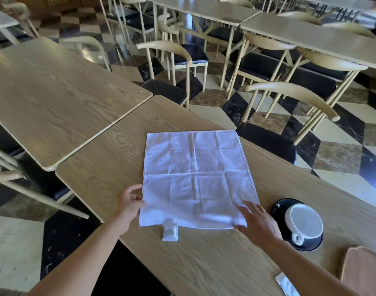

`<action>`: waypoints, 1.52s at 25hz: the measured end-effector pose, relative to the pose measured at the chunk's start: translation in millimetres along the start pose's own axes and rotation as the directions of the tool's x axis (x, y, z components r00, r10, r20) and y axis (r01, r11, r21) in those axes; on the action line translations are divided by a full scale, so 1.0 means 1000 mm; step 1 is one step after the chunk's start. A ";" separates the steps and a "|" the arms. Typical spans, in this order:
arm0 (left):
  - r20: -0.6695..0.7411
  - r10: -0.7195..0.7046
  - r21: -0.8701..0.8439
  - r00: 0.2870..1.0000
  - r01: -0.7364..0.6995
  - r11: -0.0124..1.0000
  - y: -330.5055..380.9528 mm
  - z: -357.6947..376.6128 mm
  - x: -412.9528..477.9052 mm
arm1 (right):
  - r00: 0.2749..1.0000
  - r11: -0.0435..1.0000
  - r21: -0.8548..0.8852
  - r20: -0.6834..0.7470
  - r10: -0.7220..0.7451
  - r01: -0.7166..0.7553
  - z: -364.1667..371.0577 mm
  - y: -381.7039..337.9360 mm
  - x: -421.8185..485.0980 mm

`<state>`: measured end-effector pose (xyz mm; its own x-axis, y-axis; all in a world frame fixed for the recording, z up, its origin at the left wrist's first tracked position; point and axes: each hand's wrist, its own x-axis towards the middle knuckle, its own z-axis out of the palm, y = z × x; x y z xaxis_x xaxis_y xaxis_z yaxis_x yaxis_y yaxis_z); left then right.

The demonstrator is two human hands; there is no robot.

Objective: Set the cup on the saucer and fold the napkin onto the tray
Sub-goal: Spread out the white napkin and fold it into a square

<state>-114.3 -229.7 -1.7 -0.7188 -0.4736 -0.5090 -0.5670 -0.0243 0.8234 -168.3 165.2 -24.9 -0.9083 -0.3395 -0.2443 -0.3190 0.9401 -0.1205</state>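
Head view: white cloth napkin (195,178) stretches away; left hand (130,202) pinches its near-left edge, right hand (256,223) lies flat on near-right corner.

— Lying on the wooden table (204,263)?
— Spreading flat mid-table, a napkin (195,178); touching its near edge, a small white packet (170,232).
— And sitting to the right?
— Resting there, a black saucer (277,209); lying nearer, a tray (362,272) and a second packet (286,284).

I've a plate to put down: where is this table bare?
Bare tabletop lies left of the spread white cloth napkin, and beyond the black round saucer carrying the white cup. Crowded near right: right hand, saucer, brown wooden tray.
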 end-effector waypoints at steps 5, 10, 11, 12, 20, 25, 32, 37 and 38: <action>-0.096 0.029 -0.137 0.995 -0.042 0.990 0.010 0.005 -0.012 | 0.998 0.994 0.091 -0.020 -0.054 0.056 0.003 0.008 -0.005; 0.153 0.310 0.213 0.938 -0.337 0.917 -0.006 0.005 -0.024 | 0.993 0.970 0.212 -0.016 -0.118 0.119 0.008 0.025 -0.016; 0.242 0.376 0.318 0.894 -0.439 0.840 -0.008 0.006 -0.024 | 0.991 0.968 0.212 -0.029 -0.132 0.135 0.009 0.025 -0.019; 0.331 0.435 0.423 0.837 -0.544 0.724 -0.011 0.006 -0.022 | 0.988 0.967 0.203 -0.042 -0.146 0.151 0.010 0.024 -0.021; 0.291 0.528 0.516 0.798 -0.595 0.616 -0.016 -0.005 -0.018 | 0.989 0.981 0.125 -0.042 -0.145 0.149 0.007 0.021 -0.035; 0.262 0.395 0.522 0.881 -0.473 0.710 -0.015 -0.027 -0.027 | 0.972 0.977 0.134 -0.190 -0.136 0.163 0.009 0.020 -0.049; 0.164 0.370 0.488 0.914 -0.402 0.775 -0.003 -0.041 -0.047 | 0.997 0.948 0.318 -0.081 0.007 0.020 -0.016 0.019 -0.052; 0.059 0.422 0.480 0.905 -0.396 0.783 -0.012 -0.055 -0.057 | 0.995 0.875 0.483 -0.074 0.069 -0.024 -0.043 0.029 -0.051; 0.036 0.427 0.466 0.904 -0.393 0.793 -0.015 -0.056 -0.061 | 0.995 0.868 0.496 -0.072 0.065 -0.021 -0.047 0.033 -0.050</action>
<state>-39.7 -249.5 31.3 -0.9061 -0.4063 -0.1179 -0.3546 0.5773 0.7355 -145.7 214.5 28.8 -0.9442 -0.2746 -0.1818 -0.1237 0.8074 -0.5768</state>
